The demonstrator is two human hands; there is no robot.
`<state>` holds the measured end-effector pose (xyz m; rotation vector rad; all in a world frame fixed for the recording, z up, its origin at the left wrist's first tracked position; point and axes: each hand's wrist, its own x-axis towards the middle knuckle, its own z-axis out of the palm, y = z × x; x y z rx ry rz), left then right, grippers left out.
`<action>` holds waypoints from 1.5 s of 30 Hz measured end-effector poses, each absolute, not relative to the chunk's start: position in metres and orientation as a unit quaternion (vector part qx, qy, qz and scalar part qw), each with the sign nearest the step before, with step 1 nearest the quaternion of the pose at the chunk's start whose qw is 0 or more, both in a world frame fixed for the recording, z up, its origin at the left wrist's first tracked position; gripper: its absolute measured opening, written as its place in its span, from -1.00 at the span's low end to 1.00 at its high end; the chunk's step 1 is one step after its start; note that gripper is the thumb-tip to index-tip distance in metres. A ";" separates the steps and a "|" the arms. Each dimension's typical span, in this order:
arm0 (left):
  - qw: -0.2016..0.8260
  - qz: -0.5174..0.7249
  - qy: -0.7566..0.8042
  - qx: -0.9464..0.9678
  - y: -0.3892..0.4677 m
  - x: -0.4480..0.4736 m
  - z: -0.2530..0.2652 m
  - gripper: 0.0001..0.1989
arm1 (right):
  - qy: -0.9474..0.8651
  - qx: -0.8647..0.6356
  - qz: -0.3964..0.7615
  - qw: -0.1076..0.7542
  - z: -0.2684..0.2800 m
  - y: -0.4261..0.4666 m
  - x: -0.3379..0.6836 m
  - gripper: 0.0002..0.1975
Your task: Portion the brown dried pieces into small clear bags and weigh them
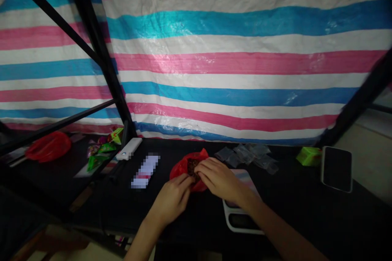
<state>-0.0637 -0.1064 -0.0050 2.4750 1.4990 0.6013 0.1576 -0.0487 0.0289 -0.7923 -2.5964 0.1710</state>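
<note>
Both hands, left hand [171, 197] and right hand [219, 179], are pinching the red bag [186, 165]; I'm seeing a scale [241, 220] underneath on the surface [306, 200].

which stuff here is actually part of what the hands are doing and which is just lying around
In hand:
- left hand and right hand, both on the red bag
- dark contents in the bag's opening
- white scale under the right wrist

Lying about:
- clear small bags
- phone
- green box
- white power bank
- green wrappers
- second red bag
</note>
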 end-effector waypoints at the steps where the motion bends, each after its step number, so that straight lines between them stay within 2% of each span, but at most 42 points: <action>1: 0.083 0.179 0.541 0.817 -0.097 -0.064 -0.005 -0.66 | -0.941 -0.292 0.032 0.170 0.028 -0.038 0.160 -0.72; 4: 0.071 0.147 0.632 0.757 -0.075 -0.066 -0.008 -0.70 | -0.928 -0.354 -0.027 0.115 0.022 -0.015 0.173 -0.68; 9: 0.055 0.103 0.695 0.709 -0.064 -0.059 0.001 -0.78 | -0.917 -0.387 0.001 0.102 0.022 -0.004 0.183 -0.52; 12: 0.048 0.098 0.706 0.700 -0.071 -0.056 0.013 -0.67 | -0.908 -0.400 0.025 0.122 0.029 -0.010 0.180 -0.26; 15: 0.040 0.136 0.718 0.681 -0.080 -0.057 0.016 -0.55 | -0.899 -0.413 0.041 0.139 0.030 -0.019 0.177 -0.16; 18: 0.074 0.147 0.727 0.667 -0.083 -0.055 0.005 -0.53 | -0.889 -0.440 0.058 0.118 0.023 -0.024 0.178 -0.16; 21: 0.114 0.163 0.715 0.671 -0.080 -0.050 -0.006 -0.40 | -0.881 -0.461 0.063 0.087 0.016 -0.022 0.184 -0.19; 26: 0.131 0.216 0.678 0.690 -0.070 -0.049 -0.010 -0.25 | -0.863 -0.490 0.034 0.116 0.017 -0.018 0.188 -0.18; 31: 0.213 0.154 0.666 0.698 -0.059 -0.057 -0.039 -0.15 | -0.859 -0.503 0.089 0.034 0.001 -0.017 0.177 -0.21; 34: 0.234 0.186 0.643 0.705 -0.052 -0.064 -0.053 -0.10 | -0.861 -0.497 0.109 0.019 -0.003 -0.013 0.175 -0.19; 38: 0.264 0.234 0.624 0.697 -0.052 -0.071 -0.057 -0.14 | -0.872 -0.462 0.153 0.045 0.000 -0.004 0.178 -0.21; 45: 0.279 0.316 0.620 0.662 -0.067 -0.066 -0.057 -0.22 | -0.864 -0.399 0.274 0.137 -0.011 0.005 0.192 -0.30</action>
